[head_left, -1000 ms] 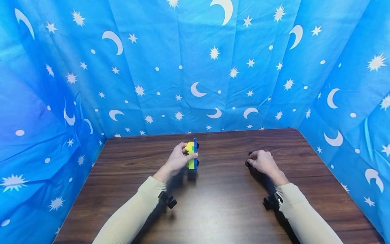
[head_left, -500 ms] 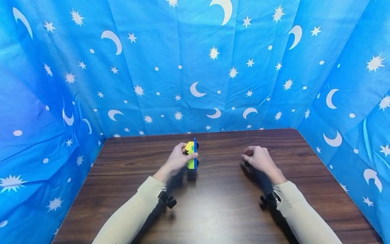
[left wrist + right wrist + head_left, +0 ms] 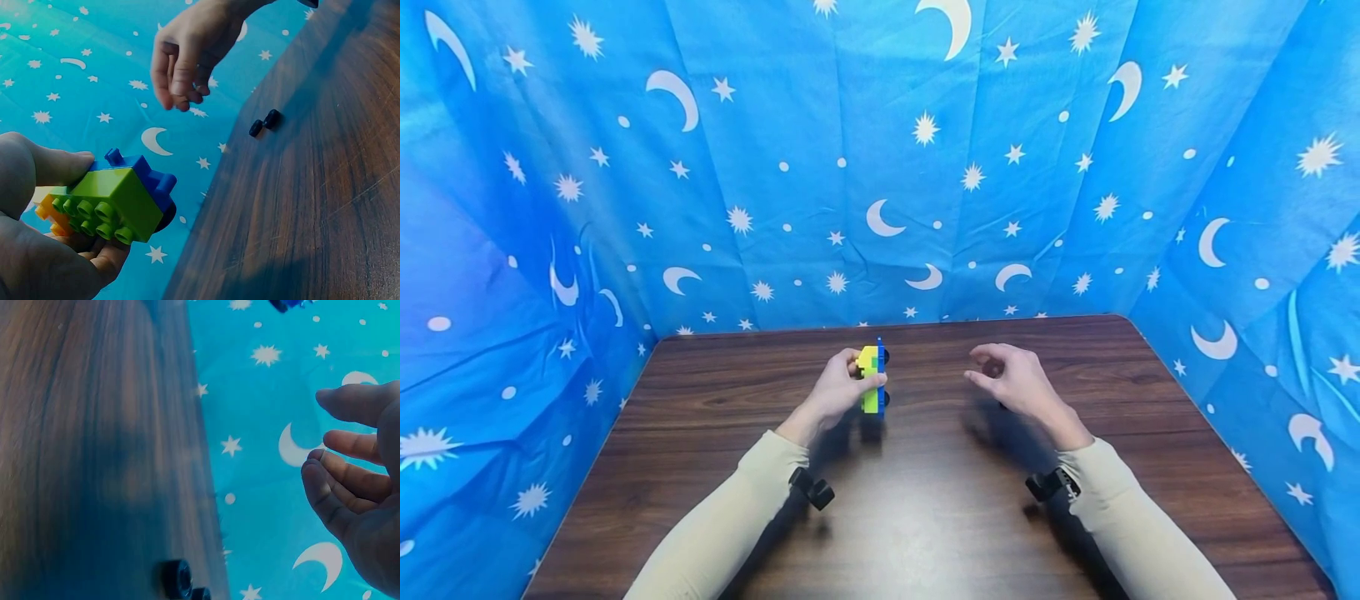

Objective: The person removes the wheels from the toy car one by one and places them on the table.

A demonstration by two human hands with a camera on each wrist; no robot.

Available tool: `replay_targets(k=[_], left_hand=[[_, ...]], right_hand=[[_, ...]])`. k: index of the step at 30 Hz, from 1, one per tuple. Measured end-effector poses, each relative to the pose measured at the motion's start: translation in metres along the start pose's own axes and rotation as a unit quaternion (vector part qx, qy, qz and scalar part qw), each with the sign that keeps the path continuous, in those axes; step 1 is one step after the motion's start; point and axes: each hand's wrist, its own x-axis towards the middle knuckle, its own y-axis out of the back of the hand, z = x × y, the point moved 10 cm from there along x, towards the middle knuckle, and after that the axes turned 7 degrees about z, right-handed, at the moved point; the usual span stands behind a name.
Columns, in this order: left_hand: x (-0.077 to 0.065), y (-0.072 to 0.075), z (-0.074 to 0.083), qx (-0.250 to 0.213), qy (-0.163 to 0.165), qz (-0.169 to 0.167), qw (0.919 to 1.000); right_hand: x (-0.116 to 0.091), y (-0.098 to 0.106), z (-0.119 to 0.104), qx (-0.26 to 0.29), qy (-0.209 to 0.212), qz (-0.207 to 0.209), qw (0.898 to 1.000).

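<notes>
My left hand (image 3: 833,392) grips a toy car (image 3: 872,403) built of blocks and turned on its side. In the left wrist view the toy car (image 3: 125,190) has a lime-green block with studs, an orange-yellow block and a blue base with a black wheel below it. The thumb presses along its upper side. My right hand (image 3: 1021,382) is raised over the table with relaxed fingers and nothing between them. A pair of black wheels (image 3: 272,119) lies on the table below it; the head view mostly hides them behind that hand.
The brown wooden table (image 3: 925,517) ends at a blue curtain (image 3: 820,167) with white moons and stars, which hangs behind and on both sides. A small black camera (image 3: 812,487) is strapped at the left wrist, and another camera (image 3: 1052,483) at the right.
My right hand has let go of the black wheels on the table, risen and shifted left toward the toy car, its fingers loosening. The left hand and the car have stayed put.
</notes>
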Motion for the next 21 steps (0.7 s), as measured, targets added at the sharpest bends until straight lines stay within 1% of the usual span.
replay_targets(k=[5, 9, 15, 21], left_hand=[[0.000, -0.002, 0.002, 0.005, -0.001, 0.002, 1.0000], [0.000, -0.002, 0.002, 0.004, 0.002, 0.004, 1.0000], [-0.001, -0.004, 0.003, 0.002, 0.003, 0.004, 1.0000], [-0.003, -0.006, 0.004, 0.006, -0.001, 0.002, 1.0000]], right_hand=[[0.004, 0.006, -0.022, 0.025, 0.038, 0.032, 0.998], [0.006, 0.009, -0.039, 0.031, 0.071, 0.060, 0.995], [0.007, 0.003, -0.057, 0.039, 0.096, 0.059, 0.993], [0.007, -0.006, -0.068, 0.056, 0.115, 0.051, 0.991]])
